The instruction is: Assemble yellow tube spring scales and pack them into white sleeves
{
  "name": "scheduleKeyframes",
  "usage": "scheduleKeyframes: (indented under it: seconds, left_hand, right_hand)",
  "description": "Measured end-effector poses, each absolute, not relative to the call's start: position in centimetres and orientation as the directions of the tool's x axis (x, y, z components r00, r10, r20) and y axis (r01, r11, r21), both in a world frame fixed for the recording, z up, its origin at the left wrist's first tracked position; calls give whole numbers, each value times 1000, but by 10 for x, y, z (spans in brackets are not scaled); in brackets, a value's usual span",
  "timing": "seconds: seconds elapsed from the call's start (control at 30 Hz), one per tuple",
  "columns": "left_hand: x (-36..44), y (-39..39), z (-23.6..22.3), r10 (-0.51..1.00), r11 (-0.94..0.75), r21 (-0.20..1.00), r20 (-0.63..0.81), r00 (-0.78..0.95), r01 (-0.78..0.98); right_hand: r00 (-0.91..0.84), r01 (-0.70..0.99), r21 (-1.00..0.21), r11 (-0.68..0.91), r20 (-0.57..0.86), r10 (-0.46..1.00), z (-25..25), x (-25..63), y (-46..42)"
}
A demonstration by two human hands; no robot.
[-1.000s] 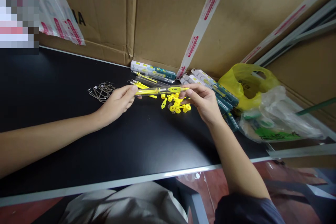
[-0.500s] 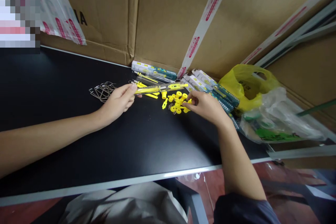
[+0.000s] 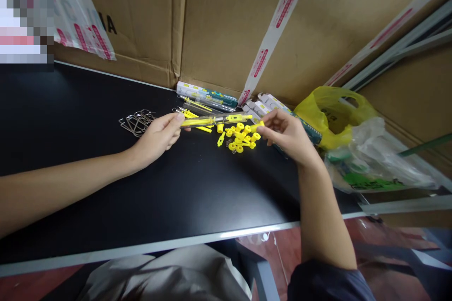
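Observation:
My left hand [image 3: 158, 135] grips one end of a clear tube with yellow parts inside [image 3: 215, 120], holding it level above the black table [image 3: 106, 188]. My right hand [image 3: 287, 134] is closed in a pinch on a small yellow plastic piece [image 3: 257, 126], just right of the tube's free end. Below it lies a small heap of loose yellow plastic parts [image 3: 240, 138]. More clear and yellow tubes [image 3: 197, 114] lie on the table behind.
A bunch of bent wire clips [image 3: 137, 121] lies left of my left hand. Printed packets [image 3: 206, 94] rest against the cardboard wall [image 3: 226, 19]. A yellow bag [image 3: 332, 113] and clear plastic bags [image 3: 374, 160] fill the right side. The table's front edge [image 3: 176, 243] is near my lap.
My right hand let go of the tube's end, dropped to the heap of yellow parts, and has lifted again pinching one small yellow piece. The left hand keeps the tube still.

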State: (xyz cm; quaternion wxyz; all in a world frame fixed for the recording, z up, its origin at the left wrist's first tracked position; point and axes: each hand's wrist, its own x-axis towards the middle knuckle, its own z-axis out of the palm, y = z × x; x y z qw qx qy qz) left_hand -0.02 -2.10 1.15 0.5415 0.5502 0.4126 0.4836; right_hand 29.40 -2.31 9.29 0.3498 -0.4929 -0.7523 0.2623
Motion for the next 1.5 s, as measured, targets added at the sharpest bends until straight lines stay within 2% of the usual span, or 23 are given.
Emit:
scheduleKeyframes:
  seconds: [0.13,0.27,0.67,1.3,1.5]
  left_hand:
    - [-1,-22,10,975,-89,995,98,197,-54]
    - [-1,-22,11,976,-83,996,89,201,-39]
    - [0,-22,11,970,-90,995,96,222,-36]
    - [-1,-23,12,966,-113,994,113,234,-13]
    - [0,-21,11,953,-161,987,154,260,6]
  right_hand:
    - [-153,333,-872,358,325,933,95,287,-24]
    - [-144,264,-906,332,303,942,92,283,-24]
    - [-142,229,-913,339,313,939,89,282,-22]
    - [-217,268,-902,340,288,933,84,276,-24]
    - [-222,263,-920,292,236,946,83,272,-24]
